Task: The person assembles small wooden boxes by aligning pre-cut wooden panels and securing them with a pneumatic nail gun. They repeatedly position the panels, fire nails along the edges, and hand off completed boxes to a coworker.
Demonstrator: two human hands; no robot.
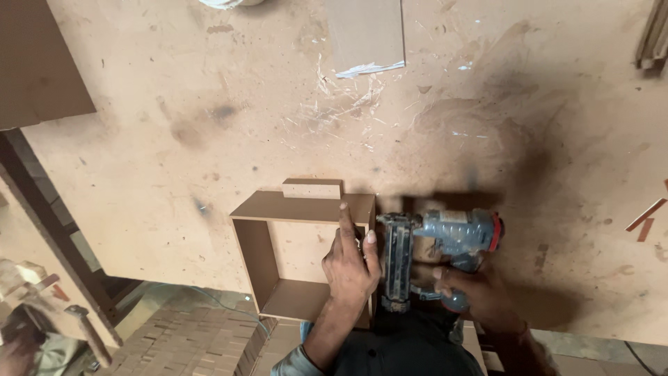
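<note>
Worn, scuffed fibreboard workbench (174, 90), dusty workshop floor w/ stacked wood offcuts (188, 341) below its edge. Open box frame (261, 261) of brown board lies on the bench, small block (312, 188) against its far side. Left hand (350, 261) presses the frame's right panel, fingers together, index stretched forward. Right hand (480, 296) is wrapped round the grip of a nail gun (435, 240), nose at that panel's outer face; trigger finger can't tell. Step looks like pinning the corner joint. Pale torn sheet (367, 38) top centre; no legible labels.

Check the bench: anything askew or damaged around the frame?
The brown board frame overhangs the workbench front edge. A small block sits loose atop it. Scratches and torn paper mark the bench farther back.
</note>
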